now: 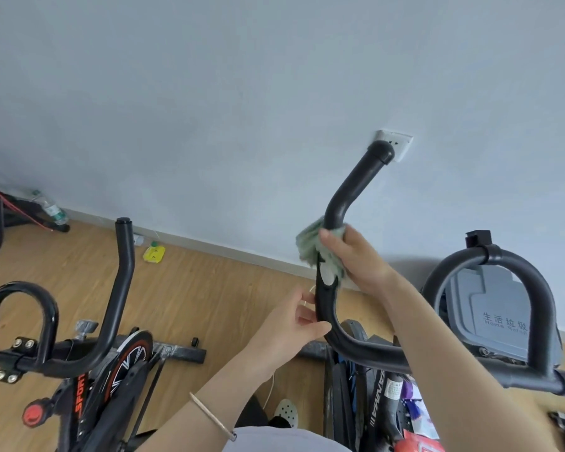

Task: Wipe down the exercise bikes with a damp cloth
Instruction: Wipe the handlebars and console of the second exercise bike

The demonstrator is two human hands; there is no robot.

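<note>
Cloth: pale green (309, 244), crumpled and bunched, wrapped round the black bar just below its upper bend; a loose flap sticks out to the left.
Handlebar: matte black tube (349, 190) of the near bike, rising from a cross bar, curving up and kinking toward the wall, with a capped end; a pale oval patch shows on it just under the cloth.
Right hand: (356, 259) clamped round the cloth and the bar together, thumb lying across the front.
Left hand: (291, 324) lower down at the curve, fingers and thumb closed lightly on the bar; a thin bracelet (209, 415) on the wrist.
Second bike: (118, 363) to the left, black with red and orange trim, well apart.
Wall: pale blue-grey, with a white socket (403, 146) behind the bar's end.
Floor: wood-look boards (209, 288); a yellow packet (154, 253) and a plastic bottle (51, 208) near the skirting.
Bin: grey (499, 308), seen through the right-hand loop.
</note>
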